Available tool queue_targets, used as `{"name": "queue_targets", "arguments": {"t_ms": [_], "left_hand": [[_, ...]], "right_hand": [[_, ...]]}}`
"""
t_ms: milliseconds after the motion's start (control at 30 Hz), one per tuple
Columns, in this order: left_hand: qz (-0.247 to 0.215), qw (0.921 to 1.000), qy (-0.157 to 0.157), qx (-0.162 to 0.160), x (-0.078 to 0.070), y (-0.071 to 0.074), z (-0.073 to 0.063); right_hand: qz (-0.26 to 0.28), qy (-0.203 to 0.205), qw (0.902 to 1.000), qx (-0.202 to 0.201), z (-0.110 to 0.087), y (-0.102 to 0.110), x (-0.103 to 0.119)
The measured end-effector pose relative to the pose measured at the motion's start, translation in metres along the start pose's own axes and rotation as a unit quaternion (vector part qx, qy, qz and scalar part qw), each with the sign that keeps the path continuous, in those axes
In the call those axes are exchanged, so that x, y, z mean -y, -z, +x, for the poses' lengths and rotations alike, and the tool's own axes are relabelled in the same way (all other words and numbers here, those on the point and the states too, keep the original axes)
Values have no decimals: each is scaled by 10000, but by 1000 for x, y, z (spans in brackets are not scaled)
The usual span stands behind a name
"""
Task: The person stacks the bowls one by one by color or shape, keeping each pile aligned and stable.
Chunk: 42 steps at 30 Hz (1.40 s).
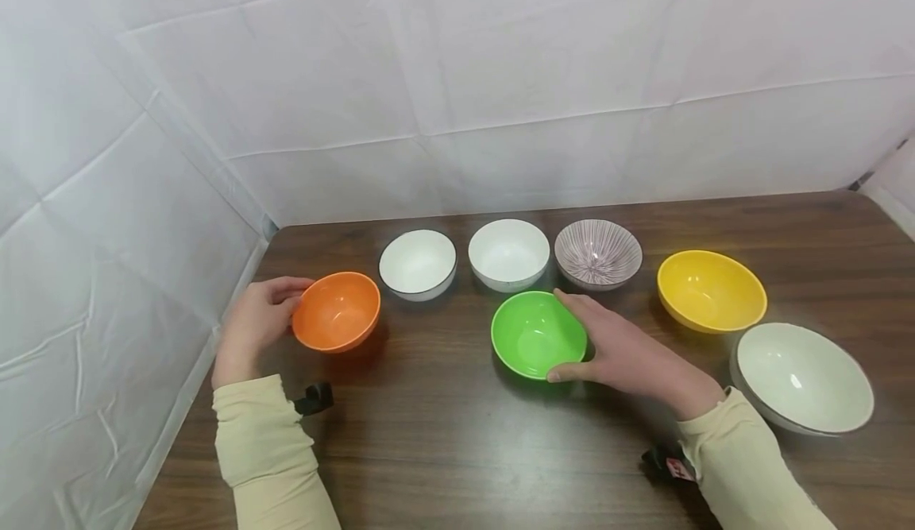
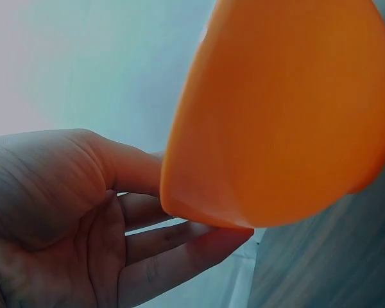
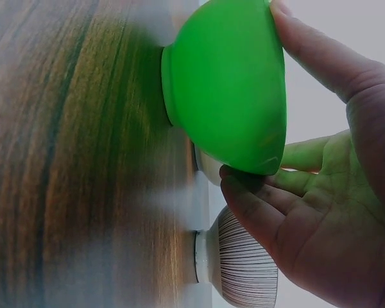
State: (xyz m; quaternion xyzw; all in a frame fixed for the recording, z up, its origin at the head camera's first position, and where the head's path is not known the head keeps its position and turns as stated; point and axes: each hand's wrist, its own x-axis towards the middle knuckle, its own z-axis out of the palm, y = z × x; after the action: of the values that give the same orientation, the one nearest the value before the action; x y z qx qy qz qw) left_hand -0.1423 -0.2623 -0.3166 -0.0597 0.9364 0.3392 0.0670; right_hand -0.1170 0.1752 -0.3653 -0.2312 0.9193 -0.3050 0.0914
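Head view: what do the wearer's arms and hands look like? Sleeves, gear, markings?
Left sleeve and right sleeve: long, pale yellow, wrinkled. Left hand and right hand: ungloved. A small black piece shows by each cuff; the right one has a red label, its light markings unreadable.

I see creased white cloth walls [image 1: 529, 69] along the far and left edges of my dark-brown wood-grain desk [image 1: 429, 466].
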Motion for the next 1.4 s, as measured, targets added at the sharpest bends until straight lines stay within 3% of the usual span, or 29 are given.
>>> {"name": "queue_targets", "arguments": {"t_ms": [367,667,1033,1400], "left_hand": [[188,9996,-202,-97,-21,-1,-4],[238,9980,-569,-168,-38,-2,-11],[131,9966,-800,-127,-53,-16,-7],[-102,9963,-837,186,-69,-34,0]], "right_hand": [[140,-21,9999,53,-1,0,1],[129,-12,9999,28,-2,0,0],[105,-16,9999,27,-2,0,1],[195,-48,9998,17,-2,2,2]]}}
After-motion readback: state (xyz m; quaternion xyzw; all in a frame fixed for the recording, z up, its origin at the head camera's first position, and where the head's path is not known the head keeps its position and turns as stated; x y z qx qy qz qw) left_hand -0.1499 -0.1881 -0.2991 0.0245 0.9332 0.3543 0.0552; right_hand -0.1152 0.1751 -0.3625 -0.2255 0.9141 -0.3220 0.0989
